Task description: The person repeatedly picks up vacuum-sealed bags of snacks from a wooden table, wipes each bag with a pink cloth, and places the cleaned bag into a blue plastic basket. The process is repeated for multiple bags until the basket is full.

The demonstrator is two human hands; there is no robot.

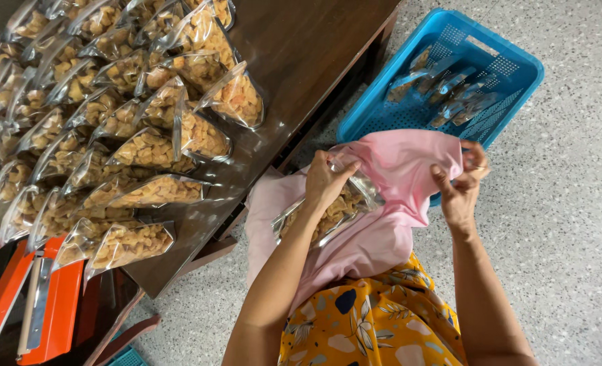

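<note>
Both hands (328, 179) (460, 193) beside basket rim (528, 68)

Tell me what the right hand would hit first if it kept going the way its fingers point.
The right hand grips the pink cloth's edge, fingers pointing up-frame. Straight on, it would probably first meet the blue perforated plastic basket just beyond, though depth is unclear.

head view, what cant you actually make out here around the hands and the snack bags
- Snack bag in the left hand: its lower part is hidden by the pink cloth and the forearm.
- Right hand: fingertips are buried in the cloth folds; anything else pinched there cannot be told.
- Blue basket: near edge is covered by the cloth; its packets' contents are too small to tell.
- Orange sealer: cut off by the bottom-left edge.
</note>
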